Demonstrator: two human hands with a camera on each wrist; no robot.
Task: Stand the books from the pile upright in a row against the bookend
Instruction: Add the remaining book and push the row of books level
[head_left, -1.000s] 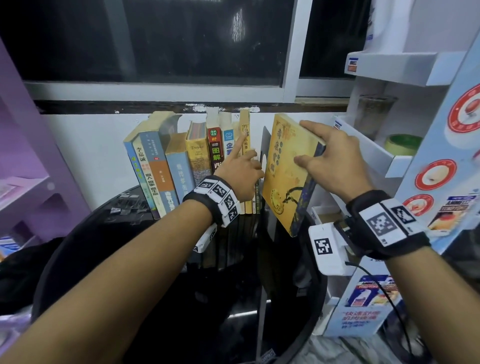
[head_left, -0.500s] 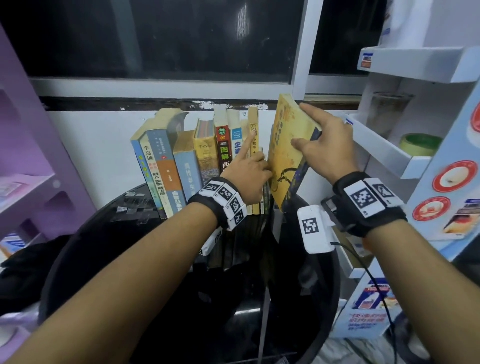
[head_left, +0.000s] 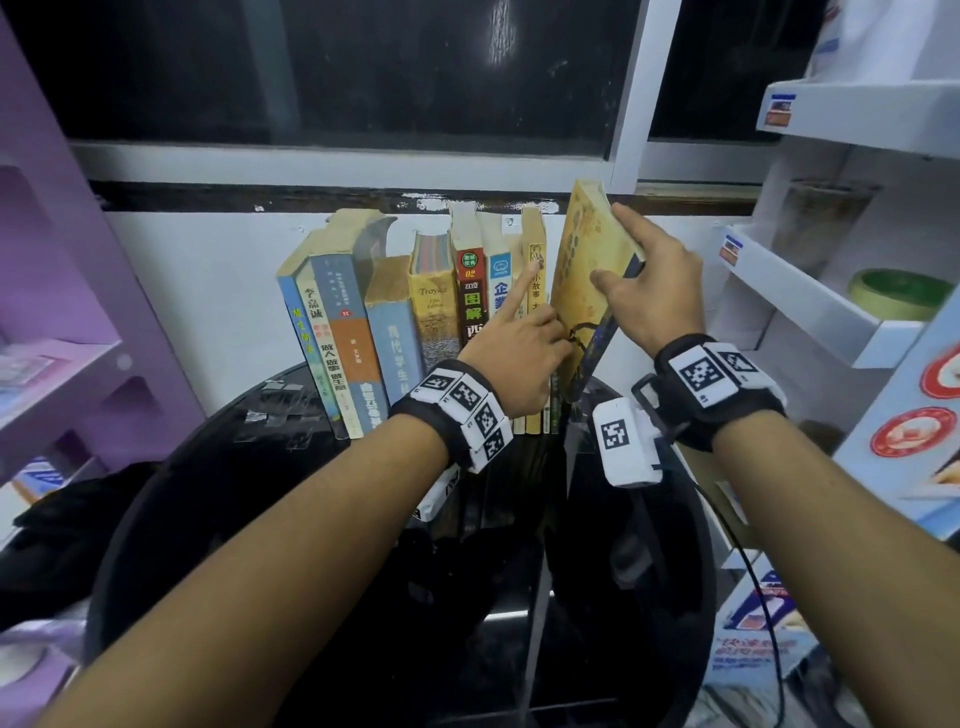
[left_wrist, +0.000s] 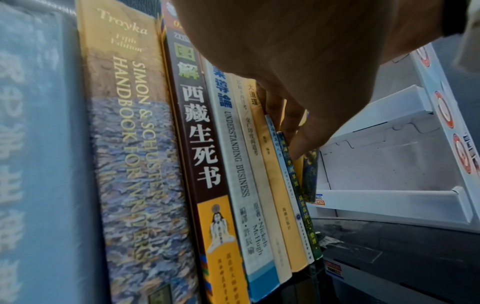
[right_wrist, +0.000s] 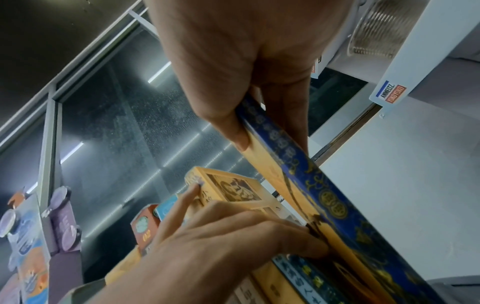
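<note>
A row of books (head_left: 426, 312) stands upright on the black round table (head_left: 260, 467) against the wall. At its right end a yellow book with a blue spine (head_left: 579, 280) leans slightly, with its bottom by the last thin books. My right hand (head_left: 644, 291) grips this book near its top, thumb on the front cover (right_wrist: 262, 156) and fingers behind. My left hand (head_left: 519, 348) rests on the row. Its index finger points up along a thin yellow spine (head_left: 534, 280), and its other fingers (left_wrist: 293, 131) reach between the thin books and the yellow book (left_wrist: 310, 176). I cannot make out the bookend.
A white shelf unit (head_left: 810, 301) stands close on the right, holding a green tape roll (head_left: 898, 293) and a glass jar (head_left: 826, 218). A purple shelf (head_left: 62, 322) is on the left. A dark window runs above the books.
My right hand has swung the yellow book left and more upright, up against the end of the row. My left hand has stayed on the row.
</note>
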